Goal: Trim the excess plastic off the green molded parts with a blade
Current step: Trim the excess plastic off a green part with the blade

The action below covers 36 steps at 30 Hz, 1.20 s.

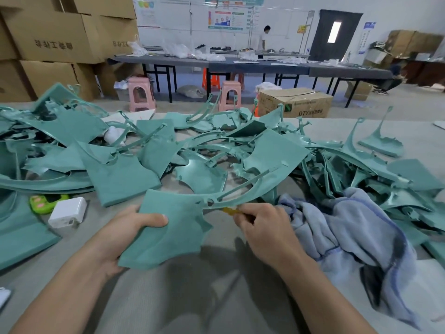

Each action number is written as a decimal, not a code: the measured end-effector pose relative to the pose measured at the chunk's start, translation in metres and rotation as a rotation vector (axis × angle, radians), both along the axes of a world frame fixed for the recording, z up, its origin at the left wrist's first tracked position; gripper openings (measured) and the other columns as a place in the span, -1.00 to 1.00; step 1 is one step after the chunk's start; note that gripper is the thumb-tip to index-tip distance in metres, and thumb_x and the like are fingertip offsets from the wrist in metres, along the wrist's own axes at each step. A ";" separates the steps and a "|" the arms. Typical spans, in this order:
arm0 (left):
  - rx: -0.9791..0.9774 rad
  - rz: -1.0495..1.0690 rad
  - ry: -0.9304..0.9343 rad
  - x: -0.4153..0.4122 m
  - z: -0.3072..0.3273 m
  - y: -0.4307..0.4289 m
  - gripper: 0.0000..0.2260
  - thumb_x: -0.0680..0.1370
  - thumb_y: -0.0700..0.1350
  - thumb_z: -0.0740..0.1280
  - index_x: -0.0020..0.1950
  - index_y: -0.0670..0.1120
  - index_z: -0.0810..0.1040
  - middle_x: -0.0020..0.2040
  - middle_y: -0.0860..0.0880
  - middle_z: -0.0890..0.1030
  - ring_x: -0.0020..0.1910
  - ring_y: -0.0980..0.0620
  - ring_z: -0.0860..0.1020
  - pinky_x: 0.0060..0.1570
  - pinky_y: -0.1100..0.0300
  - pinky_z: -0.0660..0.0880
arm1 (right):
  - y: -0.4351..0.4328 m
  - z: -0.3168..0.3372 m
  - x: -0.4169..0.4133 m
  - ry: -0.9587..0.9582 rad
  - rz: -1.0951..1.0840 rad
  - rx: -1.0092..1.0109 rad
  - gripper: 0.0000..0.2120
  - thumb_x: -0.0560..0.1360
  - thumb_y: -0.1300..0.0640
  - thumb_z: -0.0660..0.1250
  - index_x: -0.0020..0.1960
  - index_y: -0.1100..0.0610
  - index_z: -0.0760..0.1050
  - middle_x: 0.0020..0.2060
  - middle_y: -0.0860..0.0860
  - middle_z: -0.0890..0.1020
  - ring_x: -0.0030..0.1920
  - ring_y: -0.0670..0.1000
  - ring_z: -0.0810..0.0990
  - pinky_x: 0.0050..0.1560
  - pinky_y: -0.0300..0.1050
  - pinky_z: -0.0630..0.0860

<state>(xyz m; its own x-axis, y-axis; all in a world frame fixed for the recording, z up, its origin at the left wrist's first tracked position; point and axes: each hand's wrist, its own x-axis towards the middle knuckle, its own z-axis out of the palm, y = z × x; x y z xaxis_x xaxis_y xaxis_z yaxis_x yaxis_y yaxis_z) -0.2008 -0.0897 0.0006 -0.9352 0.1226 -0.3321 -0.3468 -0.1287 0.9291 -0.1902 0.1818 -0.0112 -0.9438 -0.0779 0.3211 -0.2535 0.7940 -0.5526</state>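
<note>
Observer: Left hand (130, 227) first. How is it sitting?

Recorder: Its forearm is coming in from the lower left. The thumb is pressing on top of the green molded part (168, 232) at the near-left edge, and the fingers are curling underneath. It is gripping the flat panel and holding it tilted above the grey table (183, 297), where a shadow is falling.

Observer: Right hand (262, 225)?

Recorder: It is entering from the lower right, with the back of the hand facing the camera. The fingers are curling round a blade (230, 210) with a yellow handle. Only a short yellow stub is showing past the fingertips, pointing left under the part's curved rim. The cutting edge is too small to make out.

Observer: And the part itself?

Recorder: It is showing a matte teal-green finish. At the left is a fan-shaped panel with a jagged right edge. A thin curved rib is sweeping up and to the right from its top corner, carrying small tabs and a straight runner. The part is sitting between the two hands, nearer than the pile of green parts (216, 153) spreading across the table. A blue cloth (349, 225) is lying crumpled just beside the right hand.
</note>
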 end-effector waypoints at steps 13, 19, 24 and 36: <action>0.341 0.364 0.112 -0.005 0.008 -0.042 -0.82 0.51 -0.21 0.34 -0.17 -0.06 0.73 -0.24 0.02 0.73 -0.40 0.09 0.67 -0.48 0.31 0.55 | 0.016 0.017 0.010 -0.243 0.167 -0.195 -0.73 0.52 0.05 0.44 -0.34 0.08 0.61 -0.55 -0.09 0.47 -0.54 -0.12 0.31 -0.50 -0.15 0.25; 0.183 0.226 0.065 -0.006 0.007 -0.031 -0.78 0.37 -0.23 0.37 -0.03 -0.17 0.73 -0.12 -0.15 0.74 -0.33 -0.08 0.71 -0.44 0.08 0.63 | -0.016 0.024 0.021 -0.062 0.364 -0.791 -0.82 0.54 0.14 0.37 -0.18 0.11 0.71 -0.39 0.10 0.63 -0.37 0.05 0.49 -0.35 -0.09 0.43; -0.060 0.090 -0.047 -0.006 -0.001 -0.022 -0.62 0.31 -0.28 0.41 0.12 -0.28 0.61 -0.07 -0.37 0.69 -0.32 -0.28 0.67 -0.43 -0.13 0.59 | -0.017 -0.005 0.012 -0.053 -0.085 -0.436 -0.71 0.64 0.04 0.30 -0.23 0.09 0.54 -0.42 0.06 0.55 -0.45 -0.07 0.38 -0.40 -0.04 0.33; -0.128 0.001 -0.152 -0.012 -0.010 -0.033 -0.63 0.35 -0.28 0.40 0.14 -0.36 0.58 -0.10 -0.38 0.68 -0.34 -0.25 0.67 -0.46 -0.02 0.60 | -0.012 -0.009 -0.007 -0.076 -0.400 -0.074 -0.63 0.66 -0.01 0.21 -0.31 0.05 0.37 -0.42 -0.02 0.53 -0.30 0.10 0.51 -0.29 -0.03 0.35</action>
<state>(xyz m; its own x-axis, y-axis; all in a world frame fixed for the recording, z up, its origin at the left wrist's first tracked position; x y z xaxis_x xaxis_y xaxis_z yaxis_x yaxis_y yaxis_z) -0.2123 -0.1229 -0.0096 -0.8730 0.0698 -0.4827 -0.4847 -0.0132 0.8746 -0.1971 0.1700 -0.0200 -0.9164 0.3203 0.2400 0.1106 0.7789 -0.6173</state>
